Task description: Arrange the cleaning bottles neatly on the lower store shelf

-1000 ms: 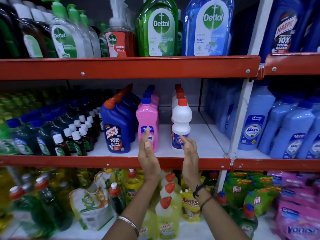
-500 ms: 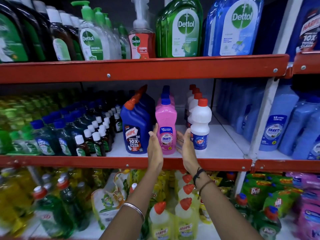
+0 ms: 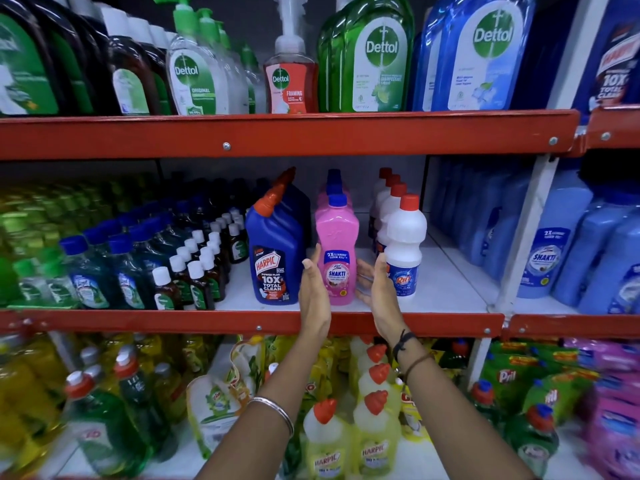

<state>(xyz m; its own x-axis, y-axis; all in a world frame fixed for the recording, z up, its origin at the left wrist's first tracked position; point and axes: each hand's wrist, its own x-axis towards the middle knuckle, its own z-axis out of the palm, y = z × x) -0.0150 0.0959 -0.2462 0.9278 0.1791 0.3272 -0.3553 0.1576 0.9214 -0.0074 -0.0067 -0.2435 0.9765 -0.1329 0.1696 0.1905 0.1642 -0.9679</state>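
Both hands now flank the near pink Shakti bottle [image 3: 337, 251]: left hand [image 3: 313, 292] and right hand [image 3: 375, 289], fingers straight, spread flat, gripping nothing; one blue Harpic bottle [image 3: 272, 258] left, one white Rin bottle [image 3: 403, 251] right.

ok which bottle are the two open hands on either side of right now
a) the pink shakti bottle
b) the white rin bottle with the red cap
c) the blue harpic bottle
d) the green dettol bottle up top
a: the left hand and the right hand stand open, palms facing each other, with the pink Shakti bottle between them at the front of the shelf; whether the palms actually touch it cannot be told.
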